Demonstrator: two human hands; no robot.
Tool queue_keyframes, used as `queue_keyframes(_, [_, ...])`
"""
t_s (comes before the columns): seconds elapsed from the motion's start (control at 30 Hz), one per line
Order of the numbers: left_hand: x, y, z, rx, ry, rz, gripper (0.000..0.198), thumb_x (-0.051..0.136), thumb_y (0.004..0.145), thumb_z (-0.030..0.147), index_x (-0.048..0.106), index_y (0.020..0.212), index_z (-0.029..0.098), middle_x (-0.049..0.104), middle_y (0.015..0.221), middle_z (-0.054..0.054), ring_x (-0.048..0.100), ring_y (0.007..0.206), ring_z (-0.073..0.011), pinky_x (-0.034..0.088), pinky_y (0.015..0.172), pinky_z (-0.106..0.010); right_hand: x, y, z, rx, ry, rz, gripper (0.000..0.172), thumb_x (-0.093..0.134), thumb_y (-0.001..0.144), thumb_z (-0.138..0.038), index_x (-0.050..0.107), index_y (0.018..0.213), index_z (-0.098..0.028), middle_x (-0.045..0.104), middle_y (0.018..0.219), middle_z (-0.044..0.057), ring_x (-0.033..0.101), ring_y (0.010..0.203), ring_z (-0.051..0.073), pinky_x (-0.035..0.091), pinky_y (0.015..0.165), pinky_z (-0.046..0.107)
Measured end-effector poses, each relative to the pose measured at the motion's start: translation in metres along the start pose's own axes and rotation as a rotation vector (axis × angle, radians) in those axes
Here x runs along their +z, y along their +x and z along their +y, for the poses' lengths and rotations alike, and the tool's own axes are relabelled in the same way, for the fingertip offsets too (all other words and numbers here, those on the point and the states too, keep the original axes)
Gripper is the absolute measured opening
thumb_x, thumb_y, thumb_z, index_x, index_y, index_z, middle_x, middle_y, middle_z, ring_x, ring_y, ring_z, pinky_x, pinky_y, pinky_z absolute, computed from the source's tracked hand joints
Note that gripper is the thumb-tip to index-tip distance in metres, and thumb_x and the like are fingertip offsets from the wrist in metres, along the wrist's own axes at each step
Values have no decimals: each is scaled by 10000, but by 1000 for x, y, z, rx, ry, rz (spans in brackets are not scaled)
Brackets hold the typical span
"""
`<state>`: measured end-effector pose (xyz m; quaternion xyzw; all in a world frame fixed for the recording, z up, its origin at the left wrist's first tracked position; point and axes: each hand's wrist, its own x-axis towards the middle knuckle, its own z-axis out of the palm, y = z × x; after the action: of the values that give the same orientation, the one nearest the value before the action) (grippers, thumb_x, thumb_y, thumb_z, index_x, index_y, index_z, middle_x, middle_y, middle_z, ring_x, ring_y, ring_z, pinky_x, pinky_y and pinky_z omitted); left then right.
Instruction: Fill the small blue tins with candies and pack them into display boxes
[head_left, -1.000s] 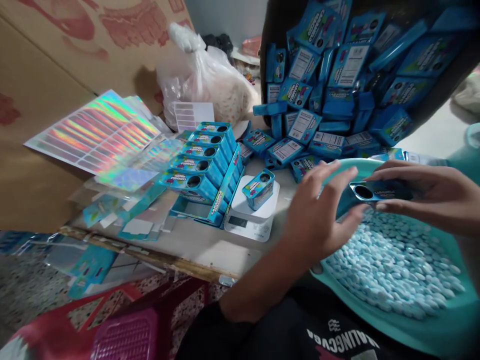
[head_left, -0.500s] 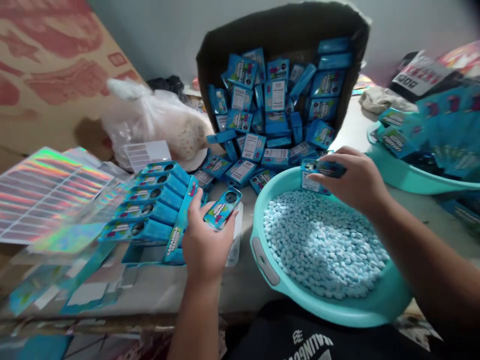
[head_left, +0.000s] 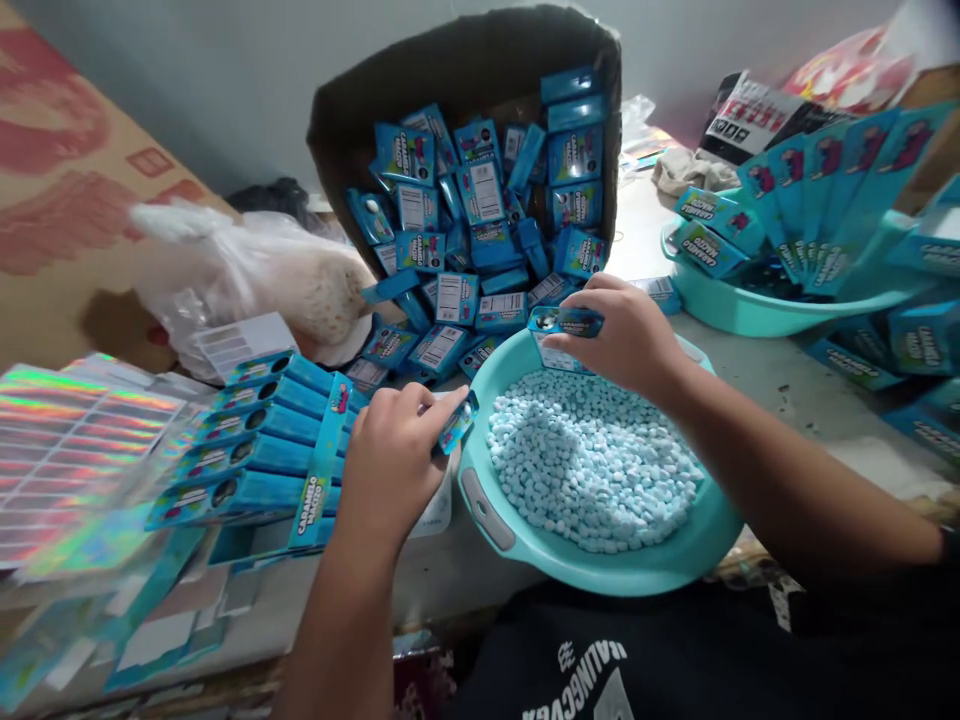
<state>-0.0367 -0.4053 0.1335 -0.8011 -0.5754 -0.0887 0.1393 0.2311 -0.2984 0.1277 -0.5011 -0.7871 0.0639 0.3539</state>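
My left hand, back turned up, is closed on a small blue candy box just at the left rim of a turquoise basin. Its fingers hide most of that box. Over the basin's far rim, my right hand grips another blue candy box between thumb and fingers. Pale blue candies fill the basin's bottom. Left of my left hand, several blue candy boxes stand in a row in a blue display tray with a printed front band.
A tipped carton spills many blue boxes behind the basin. Another turquoise basin with boxes and upright cards stands at the right. A plastic bag and shiny sticker sheets lie left.
My left hand has turned from palm up to back up and brought its box rightward to the basin rim. My right hand still holds its box over the far rim. The view has shifted.
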Motion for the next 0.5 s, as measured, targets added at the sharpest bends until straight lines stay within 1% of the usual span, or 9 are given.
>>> queue_keyframes(0.07, [3,-3,-2,-47,-78,73,504,627,825,178,647,1315,297,656,1033,-65,559,932,-282,470,826,-416,0,-1,-1,5,-10,-29,391,718,812,-561,760,1054,-256,662,1025,90,619,902,268,508,749,408])
queue_keyframes(0.13, [8,-9,-5,-144,-196,162,443,660,835,233,665,1276,275,667,1049,-62,585,967,-272,483,894,-413,1,-1,-1,12,-16,-50,411,708,817,-573,755,1060,-244,662,1040,93,620,915,263,510,754,399])
queue_keyframes(0.17, [11,-13,-6,-218,-258,200,420,681,832,263,671,1252,262,676,1063,-60,603,991,-268,488,923,-407,1,-1,-1,16,-16,-54,418,708,816,-575,755,1056,-236,662,1042,96,621,916,261,511,755,395])
queue_keyframes(0.23, [19,-20,-9,-414,-358,247,412,717,817,326,669,1220,253,692,1123,-57,634,1053,-270,498,967,-408,3,-1,0,17,-9,-46,418,720,807,-572,759,1037,-226,667,1025,97,624,905,261,508,751,391])
queue_keyframes(0.3, [28,-28,-13,-615,-397,250,461,733,804,389,647,1237,258,689,1205,-64,644,1113,-289,512,980,-427,4,0,1,7,6,-37,403,734,794,-565,764,1013,-228,673,1005,90,625,887,260,505,746,393])
queue_keyframes(0.33, [32,-30,-15,-685,-398,235,490,733,802,408,633,1258,261,682,1238,-71,642,1137,-299,517,983,-439,5,0,1,2,14,-33,394,739,789,-562,765,1001,-230,675,998,88,625,880,260,503,746,394])
queue_keyframes(0.37, [36,-33,-18,-724,-400,207,505,727,805,411,620,1275,258,676,1260,-78,638,1156,-308,519,990,-451,6,1,2,0,19,-31,386,743,783,-557,766,989,-231,677,990,86,625,873,259,502,744,394])
queue_keyframes(0.47, [43,-37,-27,-726,-385,106,486,702,824,367,617,1277,211,671,1255,-117,634,1165,-324,517,1010,-479,8,1,3,-3,2,-46,375,748,776,-542,766,974,-223,676,974,84,622,846,254,494,717,388])
queue_keyframes(0.5, [43,-38,-29,-710,-359,108,467,691,832,349,622,1266,188,666,1250,-136,629,1172,-328,513,1020,-486,8,1,4,-11,-16,-55,377,745,778,-540,765,976,-220,675,973,84,619,834,250,488,702,384])
